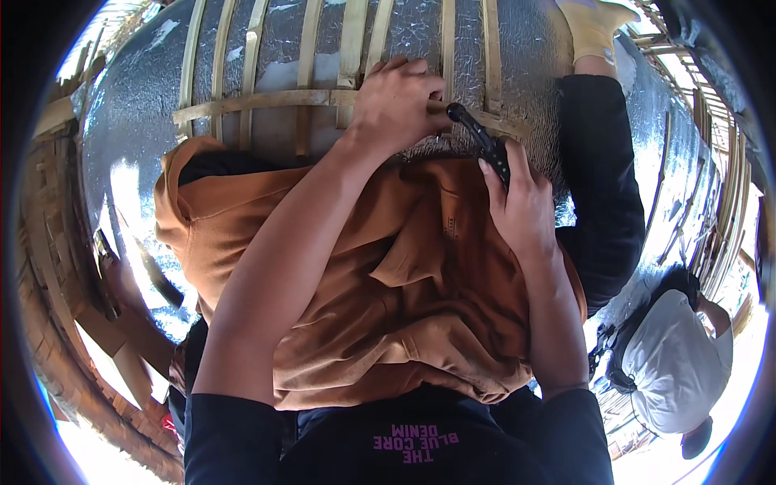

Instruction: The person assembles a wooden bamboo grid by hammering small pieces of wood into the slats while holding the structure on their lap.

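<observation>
My left hand (398,103) is closed with its fingers curled round a crosswise bamboo strip (436,107), near where it meets the upright strips. The crosswise strip belongs to a flat lattice of pale bamboo strips (250,103). My right hand (521,194) grips the dotted black handle of a curved tool (482,144). The tool's far end reaches the strip just right of my left fingers; its exact kind cannot be made out. Brown cloth (388,242) lies bunched over my lap, below both hands.
Silvery foil-like sheeting (137,89) spreads beneath the lattice. To the right, a limb in a dark sleeve or trouser leg (600,162) ends in a tan covering (594,28). Another person in a white shirt (675,360) is at lower right. Woven bamboo (61,267) curves along the left.
</observation>
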A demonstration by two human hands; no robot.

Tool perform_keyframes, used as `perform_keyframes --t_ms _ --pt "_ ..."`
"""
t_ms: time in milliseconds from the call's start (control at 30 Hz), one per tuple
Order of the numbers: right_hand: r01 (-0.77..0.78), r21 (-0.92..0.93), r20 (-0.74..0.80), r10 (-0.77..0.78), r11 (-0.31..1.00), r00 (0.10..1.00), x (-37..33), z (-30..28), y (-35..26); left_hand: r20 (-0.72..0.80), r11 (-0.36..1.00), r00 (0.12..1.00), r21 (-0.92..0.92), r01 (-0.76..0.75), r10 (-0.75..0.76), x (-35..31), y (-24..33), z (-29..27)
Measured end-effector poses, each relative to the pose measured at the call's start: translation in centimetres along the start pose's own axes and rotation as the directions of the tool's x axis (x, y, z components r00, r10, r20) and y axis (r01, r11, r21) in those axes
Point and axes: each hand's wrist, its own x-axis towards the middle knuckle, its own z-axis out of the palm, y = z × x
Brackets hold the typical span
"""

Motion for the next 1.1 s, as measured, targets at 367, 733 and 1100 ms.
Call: perform_keyframes --t_ms 367,733,1100 --pt "0.013 0.039 -0.098 -0.009 0.999 0.995 -0.3 0.0 -0.4 -0.026 0.999 1.0 0.042 0.0 0.001 0.5 -0.1 0.1" --pt "-0.019 -0.062 0.028 0.02 0.998 0.999 0.1 0.5 -0.2 0.023 1.0 1.0 0.009 0.021 -0.021 -0.2 -0.3 0.0" --pt "0.051 0.047 -0.118 -0.045 0.998 0.992 -0.5 -0.1 -0.5 0.032 0.999 0.999 0.031 0.042 -0.043 -0.6 0.2 0.1"
